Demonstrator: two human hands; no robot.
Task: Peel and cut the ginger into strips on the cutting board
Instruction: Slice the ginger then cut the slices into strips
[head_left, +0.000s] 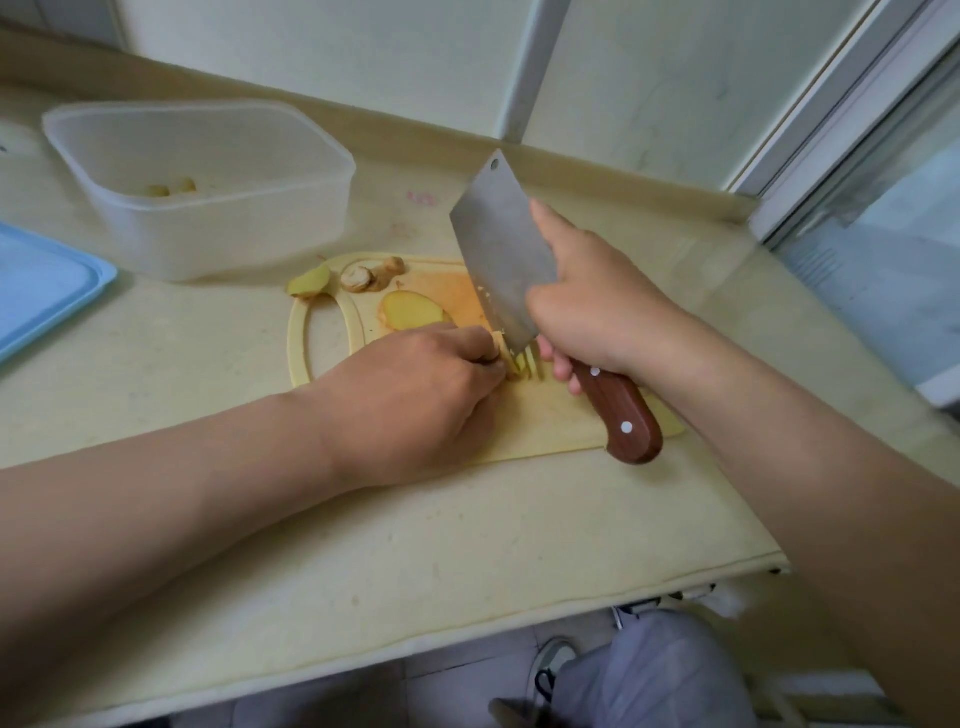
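A pale yellow cutting board (545, 421) lies on the counter. My left hand (415, 395) curls its fingertips onto a small piece of ginger (511, 358) on the board. My right hand (587, 306) grips the wooden handle of a cleaver (501, 254), its forefinger laid along the blade; the blade edge meets the ginger beside my left fingertips. Several thin ginger strips (535, 364) lie just right of the blade. A peeled ginger slice (413, 310) rests further back on the board. Ginger offcuts (363, 275) and a wedge (310, 283) sit at the board's far left corner.
A translucent plastic tub (208, 182) with a few ginger bits inside stands at the back left. A light blue lid (41, 280) lies at the left edge. The counter's front edge (467, 634) runs below my arms; a window frame (831, 130) rises at right.
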